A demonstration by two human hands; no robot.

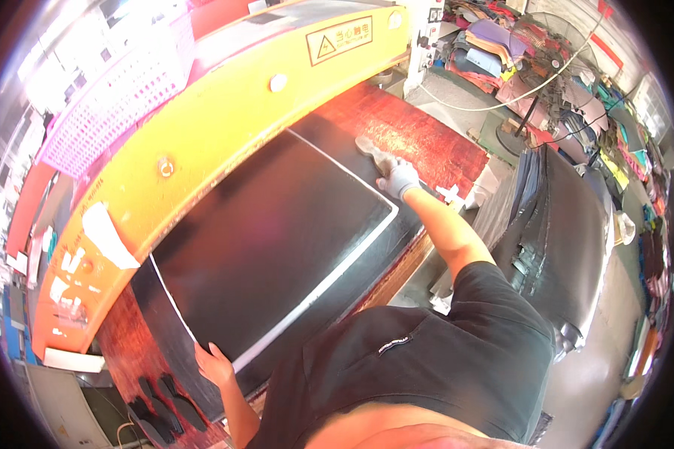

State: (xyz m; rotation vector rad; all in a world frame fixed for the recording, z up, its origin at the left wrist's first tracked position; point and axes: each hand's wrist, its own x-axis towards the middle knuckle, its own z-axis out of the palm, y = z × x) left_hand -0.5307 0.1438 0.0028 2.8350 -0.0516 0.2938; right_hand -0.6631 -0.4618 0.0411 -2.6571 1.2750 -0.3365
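A large black sheet (269, 232) with white edges lies on a darker black layer (419, 224) over a red worktop. My right hand (402, 180), in a light grey glove, is closed around one end of a grey-brown, sole-shaped piece (368, 147), just past the sheet's far right edge. I cannot make out whether that piece is a die or a cut sole. Bare, with fingers apart, my left hand (215, 366) rests at the sheet's near left corner. Several dark sole-shaped pieces (174, 400) lie on the red worktop (120, 337) beyond it.
A yellow machine beam (225, 112) with a warning label spans the worktop. On it sits a pink basket (120, 97). To the right stand a stack of black sheets (554, 232), a fan (550, 60) and piles of coloured scraps (494, 37).
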